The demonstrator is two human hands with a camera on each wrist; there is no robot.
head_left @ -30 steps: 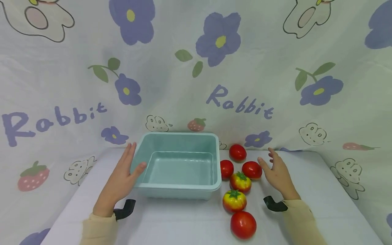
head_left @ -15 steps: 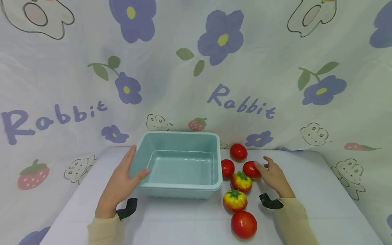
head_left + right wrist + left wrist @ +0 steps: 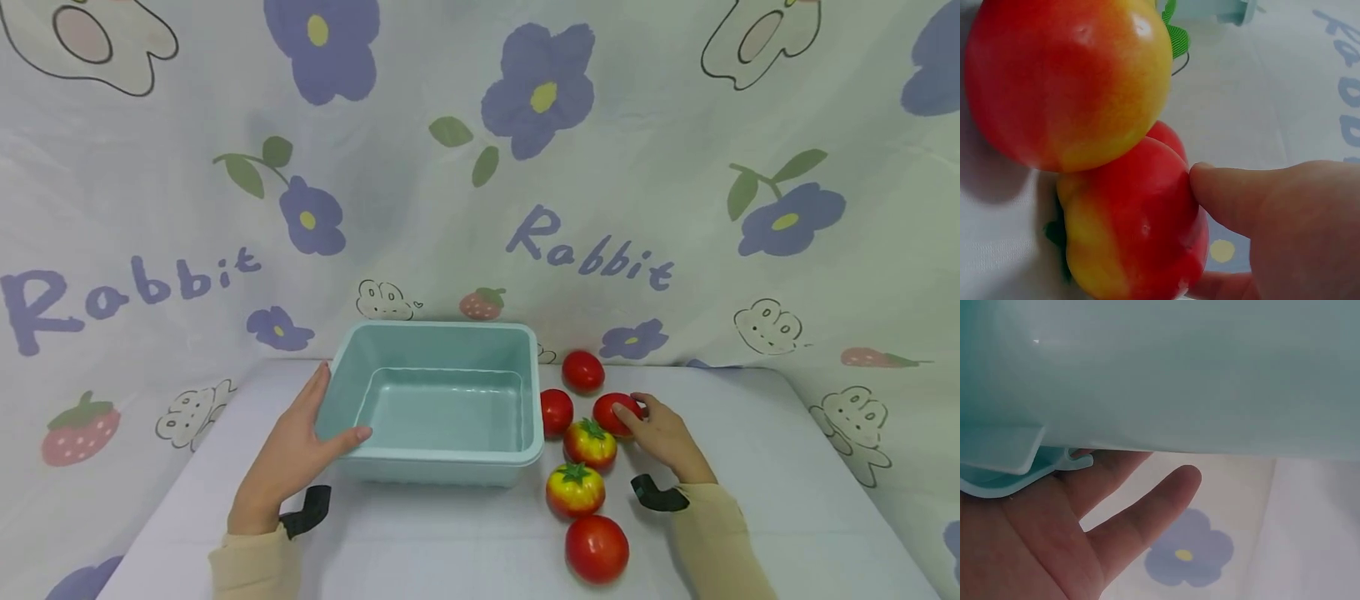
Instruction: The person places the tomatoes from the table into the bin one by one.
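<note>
My left hand (image 3: 288,446) is at the left end of a pale teal plastic basin (image 3: 435,457). Its thumb lies over the front left rim, while the fingers stretch along the outer wall. In the left wrist view those fingers (image 3: 1147,515) look straight and spread, one partly hidden behind the basin. My right hand (image 3: 667,437) holds a red tomato (image 3: 611,414) between thumb and fingers, at the right of a tomato group. Seen from the right wrist, the thumb (image 3: 1222,190) presses this tomato's side, and its underside shows yellow with a green calyx.
Close around stand a red tomato (image 3: 582,371) at the back, another red one (image 3: 557,412) against the basin, two red-yellow tomatoes (image 3: 590,447) with green calyxes, and a large red tomato (image 3: 597,548) in front. A printed cloth (image 3: 420,208) hangs behind the white table (image 3: 420,542).
My right hand has moved left and down onto the red tomato and closed its fingers about it. My left thumb has lowered over the basin's rim.
</note>
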